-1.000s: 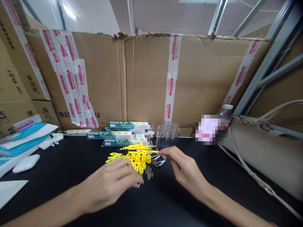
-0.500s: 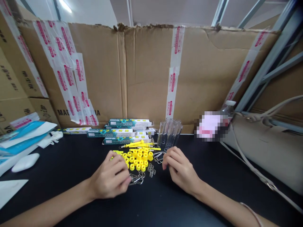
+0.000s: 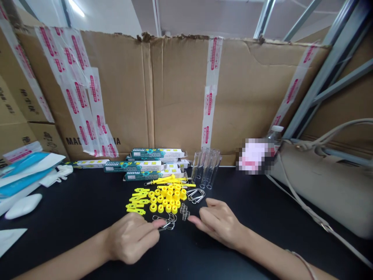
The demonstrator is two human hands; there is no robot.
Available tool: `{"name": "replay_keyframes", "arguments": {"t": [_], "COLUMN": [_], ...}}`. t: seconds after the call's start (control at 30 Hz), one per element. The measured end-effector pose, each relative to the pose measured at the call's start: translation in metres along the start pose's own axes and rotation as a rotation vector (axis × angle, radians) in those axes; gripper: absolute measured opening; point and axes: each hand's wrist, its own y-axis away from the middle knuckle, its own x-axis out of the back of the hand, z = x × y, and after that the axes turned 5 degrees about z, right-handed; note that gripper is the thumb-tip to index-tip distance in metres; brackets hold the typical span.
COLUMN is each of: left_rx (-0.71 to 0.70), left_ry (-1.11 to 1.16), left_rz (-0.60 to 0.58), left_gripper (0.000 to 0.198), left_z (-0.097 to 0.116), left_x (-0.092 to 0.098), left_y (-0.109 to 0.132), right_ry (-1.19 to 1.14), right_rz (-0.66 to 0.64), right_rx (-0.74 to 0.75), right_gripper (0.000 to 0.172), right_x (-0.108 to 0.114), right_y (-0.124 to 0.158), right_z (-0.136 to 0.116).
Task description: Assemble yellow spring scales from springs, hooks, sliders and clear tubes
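Note:
My left hand (image 3: 131, 237) is curled beside a small pile of bent metal clips (image 3: 169, 221); one digit reaches over the clips, and nothing shows in its grasp. My right hand (image 3: 221, 223) has its thumb stretched toward a cluster of small clear pieces (image 3: 184, 212), with the other fingers loosely bent and no object visible between them. Between the hands lie several yellow ring-shaped caps (image 3: 169, 194) and, to their left, flat yellow strips (image 3: 136, 200). More metal clips (image 3: 196, 195) rest just beyond my right hand.
Clear tubes (image 3: 205, 171) stand upright at the back. Left of them are stacked green-and-white cartons (image 3: 155, 165) and yellow rods (image 3: 171, 180). A beige bag (image 3: 317, 190) and a bottle (image 3: 275, 134) are at the right; blue-and-white packets (image 3: 29, 171) lie left. Cardboard (image 3: 180, 93) walls the back.
My left hand has drawn back and down, uncovering the yellow strips. My right hand has lowered, its thumb now beside the clear pieces. The view has shifted slightly.

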Motion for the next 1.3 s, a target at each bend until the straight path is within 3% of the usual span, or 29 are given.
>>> {"name": "replay_keyframes", "arguments": {"t": [0.13,0.37,0.63,0.73,0.9,1.0,1.17,1.3], "left_rx": [0.071,0.221,0.339,0.476,0.804,0.901,0.818,0.664], "left_ry": [0.036,0.058,0.174,0.154,0.005,-0.022,0.026,0.074], "left_rz": [0.007,0.013,-0.082,-0.066,0.068,0.083,-0.047,-0.230], "left_gripper": [0.031,0.042,0.034,0.032,0.036,0.030,0.023,0.023], "left_z": [-0.003,-0.008,-0.010,-0.012,-0.018,-0.029,-0.065,-0.093], "left_x": [0.001,0.000,0.003,0.000,-0.007,-0.007,-0.015,-0.029], "left_y": [-0.005,-0.009,-0.003,-0.002,0.000,0.001,-0.005,-0.017], "right_ry": [0.025,0.127,0.161,0.168,0.167,0.150,0.100,0.076], "right_rz": [-0.007,0.006,-0.009,-0.015,-0.017,-0.009,0.012,-0.005], "right_rx": [0.023,0.058,0.004,-0.084,-0.204,-0.247,-0.279,-0.255], "right_gripper": [0.045,0.052,0.052,0.048,0.043,0.039,0.023,0.030], "right_x": [0.004,0.003,0.000,-0.002,-0.005,-0.006,-0.007,-0.005], "right_y": [-0.001,-0.006,-0.004,-0.002,-0.001,0.001,0.006,0.005], "right_z": [-0.001,0.001,0.000,0.001,0.002,0.004,0.006,0.004]}}
